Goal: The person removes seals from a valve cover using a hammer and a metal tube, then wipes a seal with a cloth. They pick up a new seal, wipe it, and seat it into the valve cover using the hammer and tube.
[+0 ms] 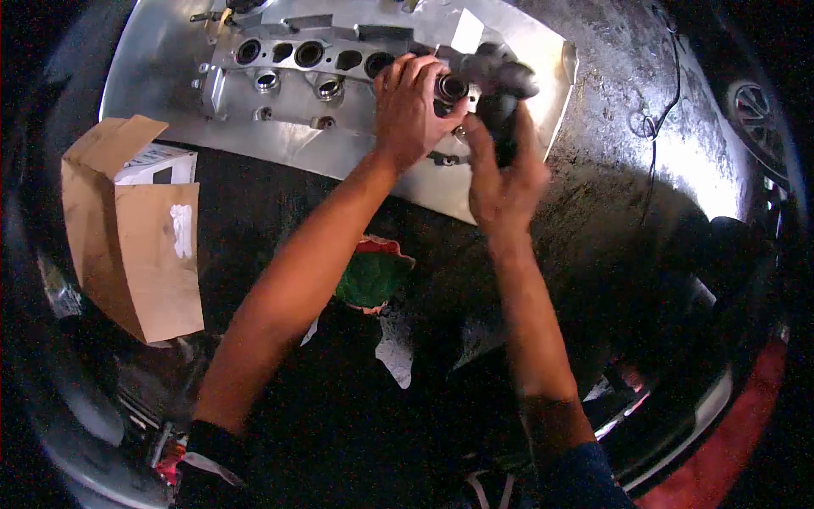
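Observation:
A long metal engine part (335,58) with a row of round openings lies on a silvery metal sheet (161,68). My left hand (415,106) is closed around the part's right portion, its fingers over the top edge beside a round port. At the right end, my right hand (509,174) is raised against a dark, rounded object (500,85). That object and the hand are blurred by motion. The right hand's fingers look spread at its lower side, but whether they grip it cannot be made out.
An open cardboard box (157,254) with a white box (157,165) inside stands at the left. A green and red object (373,276) lies on the dark floor below. A thin black cable (653,127) and a car wheel (753,110) are at the right.

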Demonstrator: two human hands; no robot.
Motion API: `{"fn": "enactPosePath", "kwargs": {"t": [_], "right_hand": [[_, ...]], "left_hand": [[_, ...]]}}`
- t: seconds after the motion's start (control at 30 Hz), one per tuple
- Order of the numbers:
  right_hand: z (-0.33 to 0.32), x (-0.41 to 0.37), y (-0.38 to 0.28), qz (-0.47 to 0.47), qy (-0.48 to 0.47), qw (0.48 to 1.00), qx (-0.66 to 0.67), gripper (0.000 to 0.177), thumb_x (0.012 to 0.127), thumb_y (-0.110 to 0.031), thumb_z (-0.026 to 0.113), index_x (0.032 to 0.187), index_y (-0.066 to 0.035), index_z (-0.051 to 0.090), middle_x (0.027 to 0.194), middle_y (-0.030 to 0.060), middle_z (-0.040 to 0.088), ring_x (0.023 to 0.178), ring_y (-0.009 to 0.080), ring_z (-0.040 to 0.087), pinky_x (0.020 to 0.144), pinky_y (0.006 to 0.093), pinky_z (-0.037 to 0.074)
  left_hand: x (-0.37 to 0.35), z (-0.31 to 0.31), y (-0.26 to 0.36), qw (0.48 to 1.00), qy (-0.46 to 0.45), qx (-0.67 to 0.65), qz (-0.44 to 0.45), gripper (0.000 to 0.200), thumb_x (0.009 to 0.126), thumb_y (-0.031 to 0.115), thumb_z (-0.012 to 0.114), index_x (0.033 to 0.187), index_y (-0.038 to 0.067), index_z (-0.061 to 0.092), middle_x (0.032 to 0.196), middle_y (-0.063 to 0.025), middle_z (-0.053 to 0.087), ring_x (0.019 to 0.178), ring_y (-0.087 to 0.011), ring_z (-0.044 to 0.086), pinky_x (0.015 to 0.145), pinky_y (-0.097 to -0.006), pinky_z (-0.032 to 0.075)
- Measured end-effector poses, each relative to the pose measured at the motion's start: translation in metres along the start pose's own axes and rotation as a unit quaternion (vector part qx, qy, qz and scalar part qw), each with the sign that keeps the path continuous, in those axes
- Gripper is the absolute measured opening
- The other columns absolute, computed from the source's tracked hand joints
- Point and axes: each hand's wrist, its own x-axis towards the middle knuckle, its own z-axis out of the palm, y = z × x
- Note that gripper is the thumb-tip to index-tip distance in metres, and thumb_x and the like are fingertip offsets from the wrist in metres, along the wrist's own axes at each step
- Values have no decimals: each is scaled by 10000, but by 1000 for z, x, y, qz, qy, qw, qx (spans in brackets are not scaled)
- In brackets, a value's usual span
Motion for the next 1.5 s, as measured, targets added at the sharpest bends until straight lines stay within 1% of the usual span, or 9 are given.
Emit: {"fn": "enactPosePath", "kwargs": {"t": [0.03,0.1,0.37,0.6,0.87,1.07,1.17,1.37,1.5], "right_hand": [[3,1,1,-38,16,999,4,618,966,-287,744,1483,-23,532,1002,273,739,901,371,762,789,438,584],[-1,7,-3,60,-84,992,-70,591,962,-250,754,1465,-17,550,957,236,747,836,319,761,773,409,587],[-17,18,-15,68,15,997,16,620,951,-290,784,1477,-48,564,999,196,776,867,220,753,774,366,586],[-6,22,1,79,-38,995,-46,613,948,-287,771,1484,-74,564,1054,210,766,886,272,760,814,391,583],[-4,29,-2,84,-80,987,-110,633,952,-285,754,1506,-73,533,1108,230,746,956,351,755,850,423,584],[-3,17,8,-50,24,997,-44,656,956,-299,752,1515,-55,510,1093,239,744,973,371,753,846,430,584],[-2,23,10,64,-62,988,-128,645,960,-305,748,1507,-50,519,1113,244,741,986,374,752,851,432,583],[-15,19,2,-34,48,997,-49,673,930,-282,792,1488,-9,534,1121,247,742,970,353,758,848,420,587],[-25,14,-6,13,25,1000,3,656,932,-231,796,1471,37,535,1102,236,753,955,289,765,843,387,589]], "left_hand": [[-5,8,-6,1000,2,20,5,631,737,350,859,1267,126,601,1304,-72,590,1321,-321,496,1119,-493,339],[-4,14,-11,998,12,59,15,626,744,351,860,1267,126,600,1302,-73,590,1321,-323,495,1120,-496,336],[1,1,3,1000,14,-5,3,548,773,352,842,1219,126,619,1285,-89,610,1303,-337,511,1104,-503,355],[-1,-5,-1,1000,11,-23,-3,687,819,534,795,1256,42,596,1302,-140,600,1323,-362,499,1131,-523,345],[-7,10,-10,1000,17,-5,-12,713,685,335,876,1281,67,591,1335,-141,576,1338,-390,480,1148,-528,349],[-5,1,-5,1000,-19,-2,-2,659,809,469,810,1239,15,603,1302,-125,586,1334,-355,484,1120,-516,351],[-2,8,-7,1000,13,-2,-8,621,795,412,826,1233,26,613,1297,-126,589,1323,-356,491,1105,-522,349],[-4,5,-8,1000,-3,-6,16,596,786,420,836,1205,56,618,1281,-98,596,1310,-353,498,1095,-538,352],[-3,8,-11,999,7,-30,12,563,804,420,824,1226,108,619,1300,-83,589,1320,-344,490,1116,-530,343]]}}
